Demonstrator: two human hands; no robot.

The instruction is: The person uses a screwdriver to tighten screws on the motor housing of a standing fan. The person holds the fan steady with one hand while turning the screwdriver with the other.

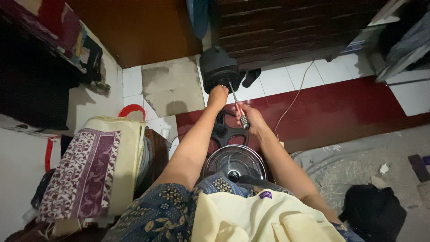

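Note:
A black fan motor housing [218,67] stands on the floor ahead of me. My left hand [218,97] rests against its near edge and steadies it. My right hand [251,118] grips a screwdriver [238,110] with a red and black handle; its shaft points up into the motor housing. Below my hands lies a black round fan base [226,132], and nearer to me a wire fan grille [233,162] with a dark hub.
A thin white cable [293,96] runs over the red floor strip to the right. A cream and purple patterned cloth [96,166] covers something at left. A black bundle [374,210] lies at lower right. Dark wooden furniture [286,27] stands behind.

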